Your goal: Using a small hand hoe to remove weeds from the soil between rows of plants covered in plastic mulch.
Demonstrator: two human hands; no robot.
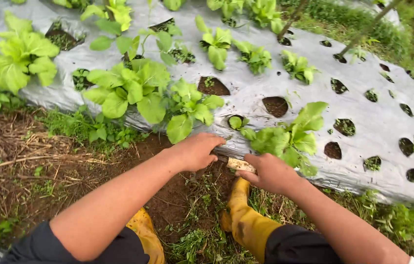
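Observation:
My left hand (pixel 198 151) rests with fingers curled at the lower edge of a silver plastic mulch sheet (pixel 373 122), just below a small leafy green plant (pixel 190 108). My right hand (pixel 270 172) is closed around the pale wooden handle of a tool (pixel 238 164), whose working end is hidden between the two hands. A broad-leaved green plant (pixel 290 138) grows from a hole right above my right hand. Whether the left hand grips anything cannot be told.
The raised bed carries several round planting holes (pixel 333 150), some with bare soil, others with leafy greens (pixel 128 90). Bare soil, dry straw and weeds (pixel 35 161) lie at left. My yellow rubber boots (pixel 246 220) stand below. Thin stakes (pixel 363 29) lean at top right.

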